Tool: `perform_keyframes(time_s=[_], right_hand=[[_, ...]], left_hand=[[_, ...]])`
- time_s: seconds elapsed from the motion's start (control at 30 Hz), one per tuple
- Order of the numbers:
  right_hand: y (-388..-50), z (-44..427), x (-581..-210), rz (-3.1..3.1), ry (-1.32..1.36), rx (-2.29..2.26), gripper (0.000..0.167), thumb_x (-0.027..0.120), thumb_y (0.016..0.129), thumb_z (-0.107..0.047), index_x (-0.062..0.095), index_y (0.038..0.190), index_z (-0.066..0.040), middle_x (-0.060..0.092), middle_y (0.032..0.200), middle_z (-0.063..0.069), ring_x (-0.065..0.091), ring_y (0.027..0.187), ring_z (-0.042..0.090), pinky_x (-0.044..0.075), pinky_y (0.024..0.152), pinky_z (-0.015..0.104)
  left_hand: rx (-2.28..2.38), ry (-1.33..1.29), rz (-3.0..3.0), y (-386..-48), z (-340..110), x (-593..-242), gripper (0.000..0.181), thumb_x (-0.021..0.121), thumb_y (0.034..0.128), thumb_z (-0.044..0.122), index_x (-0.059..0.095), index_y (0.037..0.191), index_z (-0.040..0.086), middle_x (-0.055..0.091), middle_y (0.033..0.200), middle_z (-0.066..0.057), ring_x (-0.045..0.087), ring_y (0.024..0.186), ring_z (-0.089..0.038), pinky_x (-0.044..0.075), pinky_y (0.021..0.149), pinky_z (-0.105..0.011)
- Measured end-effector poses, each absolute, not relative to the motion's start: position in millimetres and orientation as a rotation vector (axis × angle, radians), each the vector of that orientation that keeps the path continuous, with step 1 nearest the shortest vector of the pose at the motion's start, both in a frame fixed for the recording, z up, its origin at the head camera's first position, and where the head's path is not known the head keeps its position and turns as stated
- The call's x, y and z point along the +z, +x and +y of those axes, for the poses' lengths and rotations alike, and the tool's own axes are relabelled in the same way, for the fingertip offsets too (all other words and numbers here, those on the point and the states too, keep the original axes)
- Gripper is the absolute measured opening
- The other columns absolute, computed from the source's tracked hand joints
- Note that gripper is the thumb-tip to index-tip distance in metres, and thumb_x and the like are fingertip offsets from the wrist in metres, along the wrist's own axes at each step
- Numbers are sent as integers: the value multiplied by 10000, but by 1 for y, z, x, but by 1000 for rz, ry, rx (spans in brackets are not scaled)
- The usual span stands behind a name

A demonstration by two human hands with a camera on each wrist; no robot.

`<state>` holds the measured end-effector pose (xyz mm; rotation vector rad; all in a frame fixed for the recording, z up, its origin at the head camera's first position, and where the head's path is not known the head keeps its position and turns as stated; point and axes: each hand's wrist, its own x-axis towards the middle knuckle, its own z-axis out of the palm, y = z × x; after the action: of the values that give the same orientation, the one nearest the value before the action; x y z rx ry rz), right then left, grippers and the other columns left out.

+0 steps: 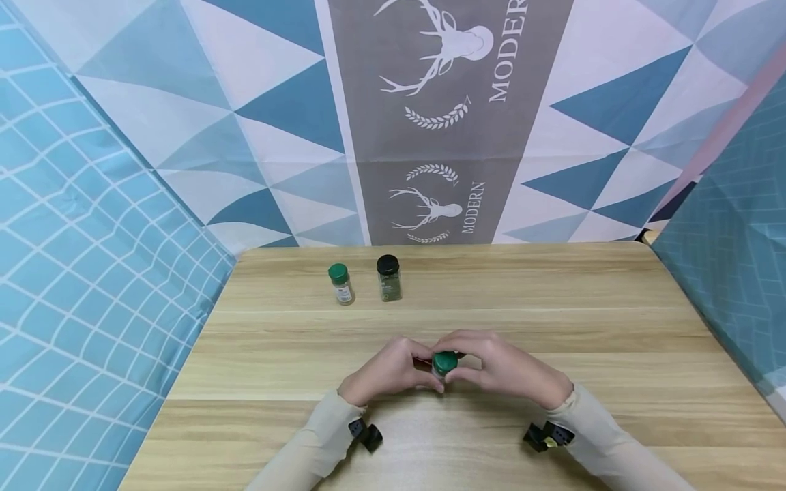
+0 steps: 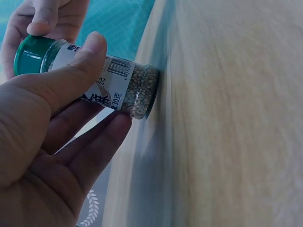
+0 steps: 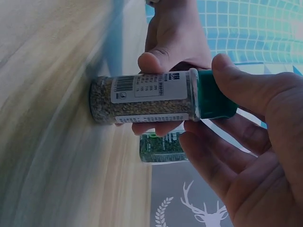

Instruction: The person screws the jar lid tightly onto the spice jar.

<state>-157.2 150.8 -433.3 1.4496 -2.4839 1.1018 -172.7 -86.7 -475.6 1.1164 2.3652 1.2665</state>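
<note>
A clear spice jar full of small pale seeds stands on the table between both hands; it has a white label and a green cap. Curled round the jar's labelled body is the left hand, its thumb across the label. The right hand pinches the green cap between thumb and fingers, as the right wrist view confirms. The cap sits on the jar's neck. In the left wrist view the jar's base meets or nearly meets the tabletop.
Farther back on the wooden table stand a small green-capped jar and, right of it, a black-capped jar of green flakes. A patterned cloth hangs behind the table. Blue cloths flank both sides.
</note>
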Motion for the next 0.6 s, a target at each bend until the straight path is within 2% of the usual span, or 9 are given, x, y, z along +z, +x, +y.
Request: perform_keyframes(time_s=[0.23,0.43,0.6], right_hand=[[-154,149,-440,-2546,1376,1068,529,773,932,-222,592,1402,-59,690,1321,104,697,1146,183,590,986,341],[-151,146,-452,-2532,1284,1097,562,799,905,-191,592,1391,3,686,1333,141,695,1184,264,584,991,350],[-152,143,-457,-2539,1208,1288,553,793,895,-127,588,1392,0,687,1330,162,693,1192,296,578,985,328]], left_hand=[[1324,1038,2278,-174,-88,-477,234,876,815,174,802,1035,146,793,993,71,724,894,22,608,816,-189],[1376,943,2263,-174,-87,-478,289,884,808,151,768,1070,113,786,1024,1,742,928,-50,614,814,-199],[1469,825,2289,-174,-83,-481,308,901,795,131,742,1055,89,765,1037,-25,733,948,-65,616,825,-208]])
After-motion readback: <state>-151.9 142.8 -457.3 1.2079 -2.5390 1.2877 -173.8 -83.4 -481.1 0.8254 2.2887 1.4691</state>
